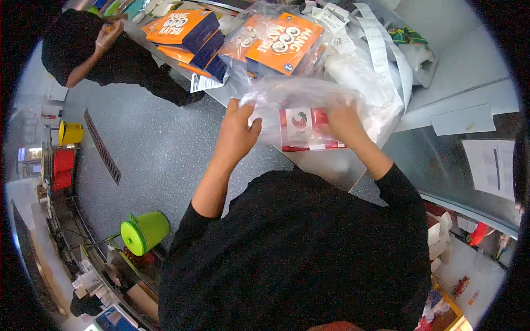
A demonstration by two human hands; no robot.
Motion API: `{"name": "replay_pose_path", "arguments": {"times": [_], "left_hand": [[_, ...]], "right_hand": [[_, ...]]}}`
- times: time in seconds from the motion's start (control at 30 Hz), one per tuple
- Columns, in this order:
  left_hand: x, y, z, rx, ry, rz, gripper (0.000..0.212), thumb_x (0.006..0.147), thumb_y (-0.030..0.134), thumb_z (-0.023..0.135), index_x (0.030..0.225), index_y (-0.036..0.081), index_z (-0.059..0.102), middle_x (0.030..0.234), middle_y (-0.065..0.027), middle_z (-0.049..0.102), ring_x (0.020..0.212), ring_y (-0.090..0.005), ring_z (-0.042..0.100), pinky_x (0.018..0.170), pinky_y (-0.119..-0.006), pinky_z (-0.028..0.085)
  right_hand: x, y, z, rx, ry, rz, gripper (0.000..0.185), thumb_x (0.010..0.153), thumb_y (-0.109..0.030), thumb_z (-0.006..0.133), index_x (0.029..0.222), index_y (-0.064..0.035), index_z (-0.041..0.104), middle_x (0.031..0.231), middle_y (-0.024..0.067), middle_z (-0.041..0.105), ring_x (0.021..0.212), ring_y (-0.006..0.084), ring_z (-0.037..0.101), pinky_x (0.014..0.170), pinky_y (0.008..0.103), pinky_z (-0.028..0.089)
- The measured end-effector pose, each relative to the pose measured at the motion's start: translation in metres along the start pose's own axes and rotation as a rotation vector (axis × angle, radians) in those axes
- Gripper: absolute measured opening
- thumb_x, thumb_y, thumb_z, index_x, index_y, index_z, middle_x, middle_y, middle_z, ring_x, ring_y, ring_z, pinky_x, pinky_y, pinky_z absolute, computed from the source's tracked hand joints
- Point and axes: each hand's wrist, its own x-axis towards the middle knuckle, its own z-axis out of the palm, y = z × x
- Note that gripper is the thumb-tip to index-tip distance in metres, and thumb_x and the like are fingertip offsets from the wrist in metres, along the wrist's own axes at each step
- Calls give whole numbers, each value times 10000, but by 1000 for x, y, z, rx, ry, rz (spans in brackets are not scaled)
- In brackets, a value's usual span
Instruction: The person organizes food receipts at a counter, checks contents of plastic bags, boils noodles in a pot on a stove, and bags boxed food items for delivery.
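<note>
A clear plastic bag is spread between my two hands at the counter's near edge. My left hand has its fingers curled over the bag's left edge, the thumb apart from them. A red-and-white printed packet shows at the bag's mouth; whether it lies inside or beneath the film is hard to tell. Over the packet's right side, my right hand is blurred and partly covered by the film, so its grip is unclear.
Orange-and-navy printed boxes are stacked at the back left. Another bag holds similar boxes. Long paper receipts trail on the right. A co-worker's hand is at far left. A green lidded bin stands lower left.
</note>
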Motion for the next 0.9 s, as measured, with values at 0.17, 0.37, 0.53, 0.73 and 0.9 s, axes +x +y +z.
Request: {"name": "replay_pose_path", "arguments": {"times": [0.17,0.37,0.53,0.73,0.9], "left_hand": [[-6,7,-26,360,-393,-309,464,596,106,625,1020,3,466,1068,-252,392,914,-431,469,784,-418,424],[-4,-21,-25,162,-502,-150,601,596,69,539,1175,15,386,1202,-307,282,1084,-458,346,925,-402,331],[-7,-38,-36,55,-467,-95,620,597,73,515,1198,11,375,1231,-301,279,1145,-424,302,959,-379,284],[-59,-123,-90,-189,-271,-311,615,610,40,495,1209,-16,368,1263,-187,352,1170,-289,338,955,-302,272],[-65,-113,-131,-429,-215,-392,642,612,-29,444,1243,-24,321,1283,-122,351,1182,-212,309,939,-245,238]], "right_hand": [[-10,2,-15,188,-155,-119,268,672,-242,591,804,-9,590,827,189,586,781,334,572,694,396,450],[-9,-34,-27,102,-196,-318,167,688,-88,526,831,-35,596,873,184,572,814,318,568,710,366,454],[-15,-75,-29,143,161,-413,143,643,-23,522,758,-55,602,983,144,543,896,289,539,758,368,439],[-30,-44,-103,462,192,-499,222,602,-92,559,821,-77,590,1036,127,518,950,293,501,796,386,411],[-13,-6,-16,274,-175,-160,634,516,-258,664,1109,-117,487,1102,180,464,1017,326,451,832,436,372]]}}
